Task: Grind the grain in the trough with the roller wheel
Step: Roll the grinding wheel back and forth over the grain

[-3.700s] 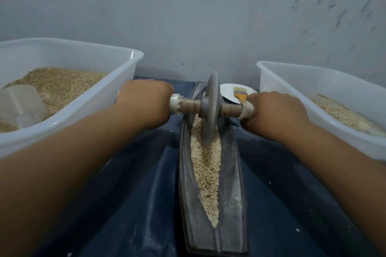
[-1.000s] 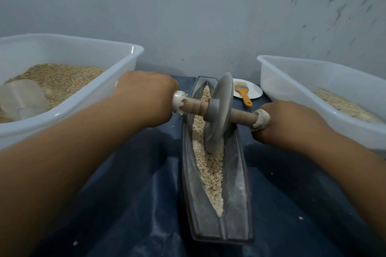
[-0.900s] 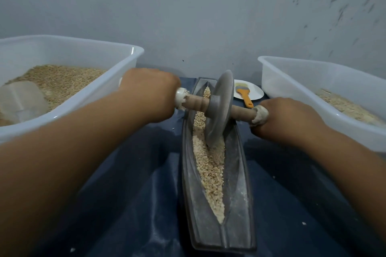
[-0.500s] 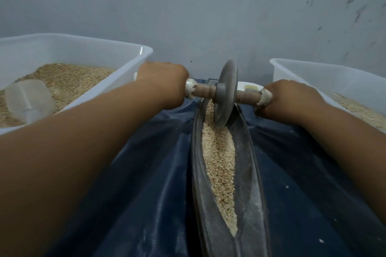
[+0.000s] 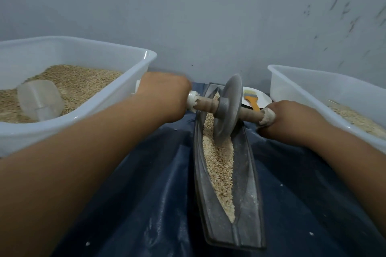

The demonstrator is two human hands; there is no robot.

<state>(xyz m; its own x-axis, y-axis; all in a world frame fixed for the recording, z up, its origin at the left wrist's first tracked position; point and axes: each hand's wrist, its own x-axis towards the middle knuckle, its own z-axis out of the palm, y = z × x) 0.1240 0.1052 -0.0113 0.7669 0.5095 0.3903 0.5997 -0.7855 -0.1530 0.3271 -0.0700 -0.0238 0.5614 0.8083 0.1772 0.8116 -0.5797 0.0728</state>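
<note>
The roller wheel point(image 5: 226, 110) stands tilted in the far half of the long grey trough point(image 5: 244, 173), its rim sunk into the pale grain point(image 5: 219, 165) that fills the groove. The left hand point(image 5: 165, 96) grips the left end of the wooden axle, and the right hand point(image 5: 290, 119) grips the right end, held lower. The trough lies on a dark blue sheet point(image 5: 146, 194). A white tub point(image 5: 104, 102) of grain with a clear scoop point(image 5: 40, 100) sits left; another tub point(image 5: 309, 98) sits right. A brush point(image 5: 251, 100) rests on a plate point(image 5: 264, 100) behind.

Dark blue sheet point(image 5: 146, 194), bearing grey trough point(image 5: 248, 173), 2 white tubs point(image 5: 104, 110) point(image 5: 313, 98), small white plate point(image 5: 264, 100)
</note>
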